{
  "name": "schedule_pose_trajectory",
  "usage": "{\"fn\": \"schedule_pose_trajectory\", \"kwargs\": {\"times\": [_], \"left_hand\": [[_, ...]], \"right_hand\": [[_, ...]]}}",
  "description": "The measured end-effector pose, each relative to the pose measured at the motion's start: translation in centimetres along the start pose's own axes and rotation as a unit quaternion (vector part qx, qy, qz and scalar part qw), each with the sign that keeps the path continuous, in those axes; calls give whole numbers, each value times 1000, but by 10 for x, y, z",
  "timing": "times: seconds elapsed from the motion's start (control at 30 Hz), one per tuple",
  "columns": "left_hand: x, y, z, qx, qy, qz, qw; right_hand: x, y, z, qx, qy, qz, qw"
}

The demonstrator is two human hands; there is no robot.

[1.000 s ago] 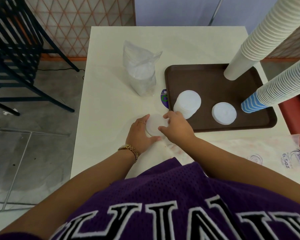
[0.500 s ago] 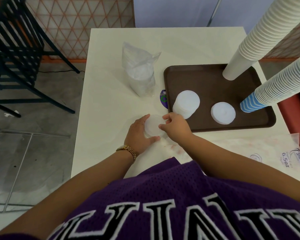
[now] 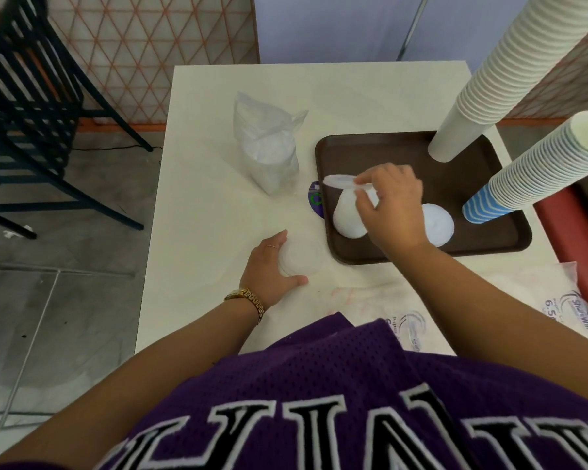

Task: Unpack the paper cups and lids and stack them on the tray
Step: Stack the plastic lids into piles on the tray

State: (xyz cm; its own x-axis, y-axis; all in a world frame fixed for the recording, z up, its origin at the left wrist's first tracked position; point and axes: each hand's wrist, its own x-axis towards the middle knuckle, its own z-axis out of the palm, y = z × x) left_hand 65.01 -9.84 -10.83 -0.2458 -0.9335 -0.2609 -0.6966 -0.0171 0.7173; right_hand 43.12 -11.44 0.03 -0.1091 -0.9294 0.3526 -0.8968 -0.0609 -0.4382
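Here, a single lid (image 3: 339,180) hung pinched in the right hand (image 3: 392,205) over the lid stack (image 3: 348,218) on the tray (image 3: 387,154), best lowered level and centred, while the left hand (image 3: 269,266) cupped more lids (image 3: 299,259) on the table (image 3: 218,198)

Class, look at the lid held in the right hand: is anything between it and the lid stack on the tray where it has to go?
Nothing visible. The right hand holds the lid tilted just above the taller lid stack on the tray, with no object between them. The cup stacks stand farther right, out of the path.
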Motion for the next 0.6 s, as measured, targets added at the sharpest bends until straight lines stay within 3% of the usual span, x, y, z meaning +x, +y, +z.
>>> {"fn": "schedule_pose_trajectory", "kwargs": {"times": [0.07, 0.17, 0.33, 0.6], "left_hand": [[0, -1, 0, 0, 0, -1, 1000], [0, -1, 0, 4, -2, -3, 1000], [1, 0, 0, 8, -5, -7, 1000], [0, 0, -1, 7, -6, -7, 1000]], "right_hand": [[1, 17, -2, -50, 13, -10, 999], [-5, 32, -1, -91, -27, -25, 995], [-20, 39, 3, -100, -100, -19, 990], [-12, 33, 1, -102, -108, 17, 989]]}}
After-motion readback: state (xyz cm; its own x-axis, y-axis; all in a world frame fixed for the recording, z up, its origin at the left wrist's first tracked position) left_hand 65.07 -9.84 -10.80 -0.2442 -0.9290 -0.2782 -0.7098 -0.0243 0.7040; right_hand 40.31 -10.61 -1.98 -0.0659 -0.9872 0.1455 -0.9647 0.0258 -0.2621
